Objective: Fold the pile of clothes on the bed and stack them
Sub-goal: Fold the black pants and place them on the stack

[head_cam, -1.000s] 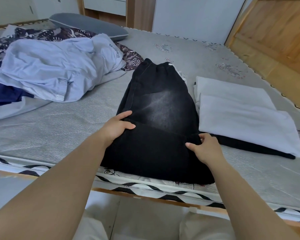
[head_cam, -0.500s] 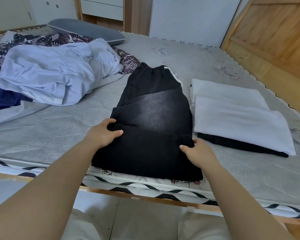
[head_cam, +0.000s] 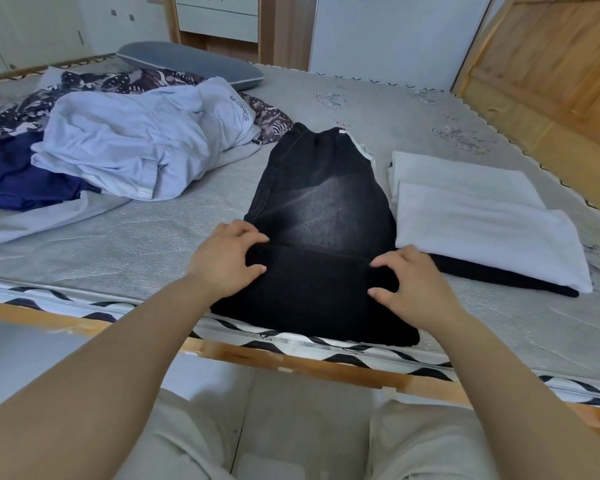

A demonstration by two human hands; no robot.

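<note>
A: Head view first. What lies nearest?

B: At the bed's (head_cam: 125,244) near edge, black jeans (head_cam: 321,237) lie partly folded, the lower part doubled over toward the waistband. The left hand (head_cam: 227,263) grips the left end of that fold, fingers on top and thumb curled round the cloth. The right hand (head_cam: 409,278) grips the right end the same way, thumb and fingers closed on the folded layer.

A: And the jeans' far end?

B: The waistband points toward the far edge, flat on the mattress, with a pale faded patch in the middle of the fabric.

A: What sits beside them?

B: Just to the right, toward the bed's right edge, a folded stack (head_cam: 478,216): white pieces on top, a black one beneath whose edge shows along the near side. It lies just beside the jeans; I cannot tell whether they touch.

A: Further back?

B: Toward the left edge, an unfolded pile: a pale blue shirt (head_cam: 142,143) crumpled on top, a navy garment (head_cam: 18,181) at its left, and a dark patterned cloth (head_cam: 94,83) behind. At the far left corner rests a grey pillow (head_cam: 191,62).
</note>
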